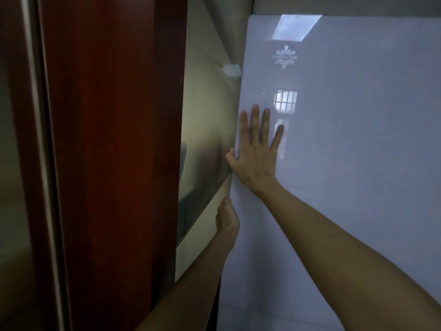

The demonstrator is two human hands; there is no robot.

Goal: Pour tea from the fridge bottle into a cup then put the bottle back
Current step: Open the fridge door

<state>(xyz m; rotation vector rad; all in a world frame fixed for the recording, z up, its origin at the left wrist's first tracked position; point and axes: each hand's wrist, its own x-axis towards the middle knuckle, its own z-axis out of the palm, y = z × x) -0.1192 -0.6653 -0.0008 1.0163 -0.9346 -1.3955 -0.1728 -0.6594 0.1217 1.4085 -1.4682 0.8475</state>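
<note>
Nearest the camera, a left forearm [191, 283] and a right forearm [346, 235] rise from the bottom edge toward a fridge door [346, 163]. The left grip [227, 218], a bare hand, sits low on the door's left edge with its thumb pointing up. Its fingers are hidden behind that edge, so I cannot tell whether they curl round it. Just above, the right grip [256, 158] lies flat on the door's face, fingers [254, 120] straight and spread, thumb at the same edge. The door is white, glossy and flat, with no handle in sight. It looks slippery, so the left edge is probably the only place to pull. Left of it are the fridge's grey side [205, 115] and a dark red wood panel [114, 139]. Higher on the door is a pale logo [285, 57], blurred, among window reflections.

The bottle is not in view; it is presumably inside, behind the door. Full of tea, it would likely be heavy, cold and perhaps damp, best held round the body. The cup and any surface are also out of view. Whether the door is shut tight or ajar is hard to tell.
</note>
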